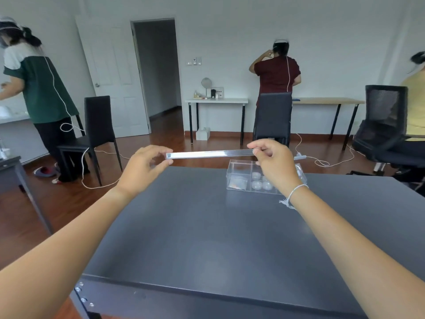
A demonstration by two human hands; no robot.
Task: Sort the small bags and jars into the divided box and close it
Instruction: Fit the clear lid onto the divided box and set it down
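A clear divided box (239, 172) stands open on the far part of the dark table (207, 238). Small round jars (257, 184) fill its right compartments, and a small bag (236, 183) lies in the near left one. The clear lid (207, 154) is held level in the air above and left of the box, seen edge-on. My left hand (143, 168) pinches its left end. My right hand (274, 163) pinches its right end and hides part of the box.
A black chair (96, 132) stands left of the table and another (273, 116) behind it. White cables trail on the wood floor. Three people stand or sit around the room. An office chair (384, 130) is at the far right.
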